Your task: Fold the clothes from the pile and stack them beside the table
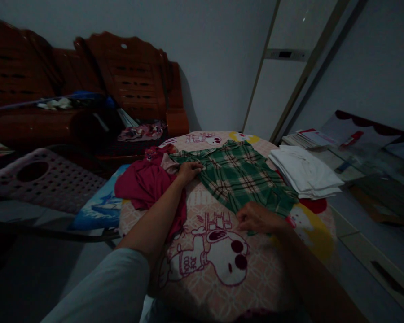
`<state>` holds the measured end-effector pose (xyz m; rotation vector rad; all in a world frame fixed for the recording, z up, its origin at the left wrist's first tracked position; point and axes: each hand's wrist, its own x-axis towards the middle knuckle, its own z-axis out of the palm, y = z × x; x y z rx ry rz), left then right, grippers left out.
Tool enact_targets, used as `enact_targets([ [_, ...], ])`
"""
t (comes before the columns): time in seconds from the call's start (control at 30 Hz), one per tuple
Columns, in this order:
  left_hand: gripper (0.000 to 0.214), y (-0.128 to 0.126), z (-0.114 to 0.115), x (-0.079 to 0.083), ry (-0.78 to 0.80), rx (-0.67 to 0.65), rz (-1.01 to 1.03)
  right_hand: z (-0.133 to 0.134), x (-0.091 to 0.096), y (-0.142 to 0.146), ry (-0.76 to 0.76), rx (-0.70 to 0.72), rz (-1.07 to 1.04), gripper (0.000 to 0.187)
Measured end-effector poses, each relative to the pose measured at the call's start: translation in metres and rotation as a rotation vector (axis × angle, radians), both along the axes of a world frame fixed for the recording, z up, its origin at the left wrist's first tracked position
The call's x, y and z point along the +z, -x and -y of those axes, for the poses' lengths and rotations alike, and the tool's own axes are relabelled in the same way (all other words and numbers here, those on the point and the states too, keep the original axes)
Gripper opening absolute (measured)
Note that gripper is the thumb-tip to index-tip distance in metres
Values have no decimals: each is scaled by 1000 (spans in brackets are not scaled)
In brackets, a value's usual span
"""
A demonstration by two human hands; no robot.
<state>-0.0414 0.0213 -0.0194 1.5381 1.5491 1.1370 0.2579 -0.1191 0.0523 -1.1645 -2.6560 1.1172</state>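
A green plaid shirt (235, 170) lies spread across the round table, creased toward its left end. My left hand (189, 172) rests on the shirt's left part, palm down, with its fingers laid loosely over the cloth. At the shirt's near edge, my right hand (258, 218) has its fingers curled closed on the fabric; the fingertips are partly hidden. Crumpled magenta clothing (144, 177) sits just left of my left hand, partly behind my forearm. A stack of folded white clothes (305, 170) lies at the table's right side.
A patterned pink tablecloth (195, 287) with cartoon dogs covers the table. Carved wooden seats (131, 76) stand behind at the left, holding loose cloth items. A pink woven chair (50, 179) and a blue cushion (101, 206) are left. A glass-topped stand (366, 157) is right.
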Motion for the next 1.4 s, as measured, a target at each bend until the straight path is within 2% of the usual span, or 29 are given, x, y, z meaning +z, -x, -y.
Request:
enact_targets([
  [0.1,26,0,-1,0,40,-12,44,-12,1,-29,75,-247,-208,29],
  [0.2,23,1,-3,0,10,-15,23,-27,-2,-62,32,-650,-395,39],
  [0.3,22,1,-4,1,-6,-19,-12,-40,-13,-84,-216,-940,-391,37],
  [0.37,21,1,-5,1,-4,-20,-33,-43,-18,-86,-386,-1019,-353,33],
  [0.4,21,1,-5,2,-8,-18,-43,-43,-19,-83,-413,-1012,-353,32],
  [0.47,22,1,-5,2,-24,-9,-68,-38,-16,-74,-336,-918,-373,33],
  [0.57,26,1,-6,2,-40,4,-103,-26,-6,-62,-132,-623,-320,29],
  [0.63,30,2,-6,0,-36,24,-114,-19,1,-61,-46,-475,-246,25],
  [0.73,33,2,-6,-1,-16,56,-126,-12,7,-63,48,-373,-153,21],
  [0.83,32,3,-6,-1,-36,62,-129,-11,5,-60,45,-289,-72,17],
  [0.93,31,3,-6,2,-55,68,-121,-11,0,-51,-37,-239,-8,8],
  [1.0,32,4,-6,3,-47,75,-113,-12,-1,-48,-40,-239,-34,11],
  [1.1,34,6,-8,3,-60,86,-99,-11,3,-49,-13,-263,-189,17],
  [1.23,40,8,-9,2,-49,153,-132,-8,11,-43,-95,-200,-464,18],
  [1.3,43,10,-10,3,-36,184,-170,-5,12,-33,-51,-192,-577,19],
  [1.4,44,11,-9,7,-36,206,-236,2,8,-13,153,-240,-700,23],
])
